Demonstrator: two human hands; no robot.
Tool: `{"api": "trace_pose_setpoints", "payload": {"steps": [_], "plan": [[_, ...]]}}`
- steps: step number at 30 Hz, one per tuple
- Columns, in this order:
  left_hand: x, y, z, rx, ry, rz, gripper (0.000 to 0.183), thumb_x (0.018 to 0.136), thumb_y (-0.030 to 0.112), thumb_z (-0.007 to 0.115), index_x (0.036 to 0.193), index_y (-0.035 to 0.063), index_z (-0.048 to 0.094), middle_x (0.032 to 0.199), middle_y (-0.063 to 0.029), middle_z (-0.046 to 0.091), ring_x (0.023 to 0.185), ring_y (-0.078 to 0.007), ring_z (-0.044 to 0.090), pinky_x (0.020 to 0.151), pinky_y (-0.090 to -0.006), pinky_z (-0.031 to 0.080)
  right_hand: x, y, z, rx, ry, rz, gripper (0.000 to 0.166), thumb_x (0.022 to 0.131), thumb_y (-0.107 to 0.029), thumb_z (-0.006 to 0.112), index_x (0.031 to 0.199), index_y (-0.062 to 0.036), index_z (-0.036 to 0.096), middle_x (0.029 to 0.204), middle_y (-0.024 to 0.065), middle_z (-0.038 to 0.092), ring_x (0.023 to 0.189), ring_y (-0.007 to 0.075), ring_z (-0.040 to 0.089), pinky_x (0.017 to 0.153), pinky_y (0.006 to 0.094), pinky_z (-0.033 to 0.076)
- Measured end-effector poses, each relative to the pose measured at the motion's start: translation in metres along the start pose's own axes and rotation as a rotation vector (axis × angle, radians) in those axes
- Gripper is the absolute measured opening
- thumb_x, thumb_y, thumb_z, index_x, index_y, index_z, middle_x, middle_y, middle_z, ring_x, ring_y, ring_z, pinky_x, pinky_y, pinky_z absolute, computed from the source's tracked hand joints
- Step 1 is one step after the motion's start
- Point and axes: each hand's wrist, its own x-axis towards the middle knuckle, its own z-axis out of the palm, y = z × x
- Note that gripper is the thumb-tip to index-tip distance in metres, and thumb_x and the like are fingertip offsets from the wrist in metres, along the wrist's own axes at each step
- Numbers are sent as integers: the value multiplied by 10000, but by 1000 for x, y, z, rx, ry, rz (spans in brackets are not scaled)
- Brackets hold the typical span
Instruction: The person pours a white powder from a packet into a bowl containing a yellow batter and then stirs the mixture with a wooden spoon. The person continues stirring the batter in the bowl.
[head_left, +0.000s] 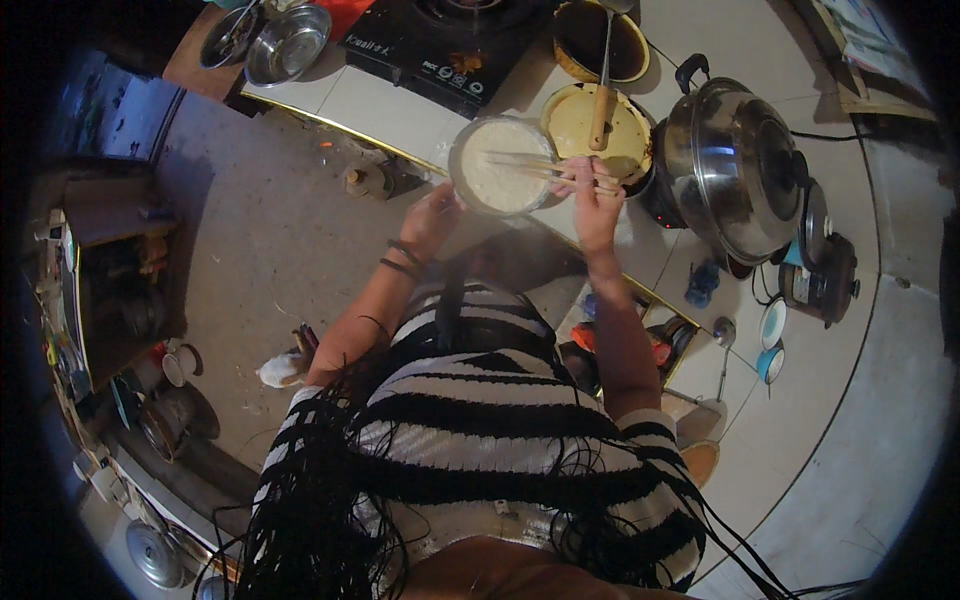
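Note:
My left hand (433, 219) grips the near-left rim of a round metal bowl (456, 171) at the counter's edge. Pale, thick batter (495, 176) fills much of the bowl. In my right hand (596, 199) is a bundle of wooden chopsticks (529, 163), their tips reaching into the batter. Right behind that hand stands a yellowish enamel basin (566, 112), with a wooden-handled ladle (598, 127) lying across its top. How deep the chopsticks go into the batter I cannot tell.
A black gas stove (442, 52) occupies the back of the tiled counter (375, 101). Metal bowls (292, 49) sit left of it, and a pot of dark liquid (600, 45) to its right. A large lidded steamer pot (727, 165) stands at right. Below, a brown bottle (365, 182) is on the floor.

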Motion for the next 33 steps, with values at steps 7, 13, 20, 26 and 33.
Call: {"api": "trace_pose_setpoints", "payload": {"steps": [7, 13, 20, 26, 33], "plan": [[-5, 14, -1, -338, -41, -131, 142, 884, 140, 534, 958, 25, 573, 822, -41, 604, 802, -138, 580, 729, -272, 465, -6, 15, 23, 66, -43, 137, 215, 927, -156, 514, 820, 26, 555, 718, 49, 583, 560, 119, 611, 508, 207, 463], [-12, 39, 5, -670, -1, -364, 192, 918, 198, 522, 856, 25, 581, 799, -22, 577, 789, -91, 537, 670, -236, 440, -7, 16, 13, 141, 14, 190, 231, 940, -157, 488, 810, 21, 556, 669, 56, 574, 533, 130, 613, 482, 220, 473], [-13, 52, 10, -797, 75, -456, 191, 905, 207, 541, 832, 34, 572, 754, -19, 544, 753, -111, 532, 634, -218, 429, -14, 12, 2, 55, -72, 90, 199, 928, -120, 500, 809, 26, 563, 683, 64, 589, 546, 125, 612, 486, 223, 484], [-9, 37, 1, -750, -25, -453, 223, 865, 280, 603, 935, 69, 590, 833, -31, 569, 767, -154, 553, 683, -251, 437, -28, -2, 0, -4, -180, 21, 153, 900, -65, 522, 798, 36, 577, 678, 62, 589, 556, 122, 610, 499, 229, 490], [-8, 21, 1, -306, -35, -120, 222, 864, 294, 606, 919, 80, 589, 830, -22, 572, 756, -141, 555, 663, -239, 434, -30, -7, -2, -168, -239, -123, 85, 845, -16, 547, 789, 24, 597, 655, 80, 572, 531, 141, 600, 492, 245, 470]]}}
